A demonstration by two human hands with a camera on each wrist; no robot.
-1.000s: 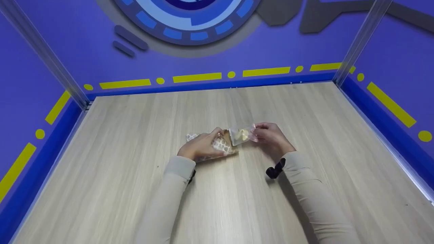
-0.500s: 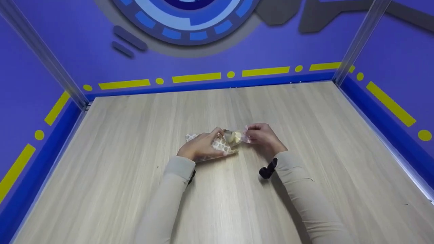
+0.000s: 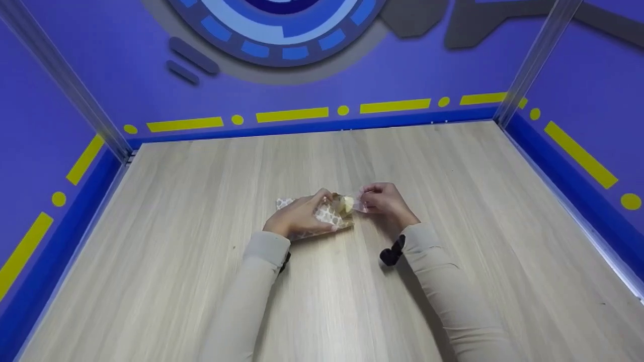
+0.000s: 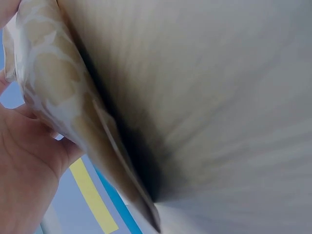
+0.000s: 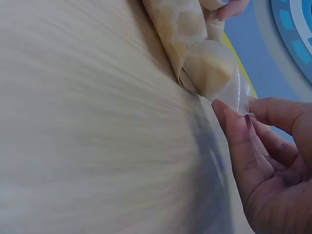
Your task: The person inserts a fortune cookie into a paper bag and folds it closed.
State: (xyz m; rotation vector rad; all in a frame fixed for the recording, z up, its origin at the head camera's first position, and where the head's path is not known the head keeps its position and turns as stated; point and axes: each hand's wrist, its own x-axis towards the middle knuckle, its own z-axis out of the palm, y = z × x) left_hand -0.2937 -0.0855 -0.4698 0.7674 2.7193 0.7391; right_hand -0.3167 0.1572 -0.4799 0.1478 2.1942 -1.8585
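A paper bag (image 3: pixel 329 216) with a pale pattern of brownish patches lies on its side mid-table, its mouth facing right. My left hand (image 3: pixel 296 216) grips it from above, fingers on the far side and thumb on the near side. In the left wrist view, the bag's patterned side (image 4: pixel 56 78) slants past my palm. My right hand (image 3: pixel 385 202) pinches the end of a clear plastic pouch (image 5: pixel 236 92) between thumb and fingers. Something pale yellow (image 3: pixel 346 203) shows inside the pouch. The pouch's left part sits within the bag's mouth, hidden there by the paper.
The wood-grain table (image 3: pixel 201 281) spreads around both hands. Blue-purple panels (image 3: pixel 352 60) with yellow dashes stand at the back and both sides. Metal posts (image 3: pixel 541 55) rise at the back corners. A black device (image 3: pixel 392 254) is strapped at the right wrist.
My right hand has moved left with the pouch, so more of the pouch is inside the bag's mouth. My left hand and the bag have stayed in place.
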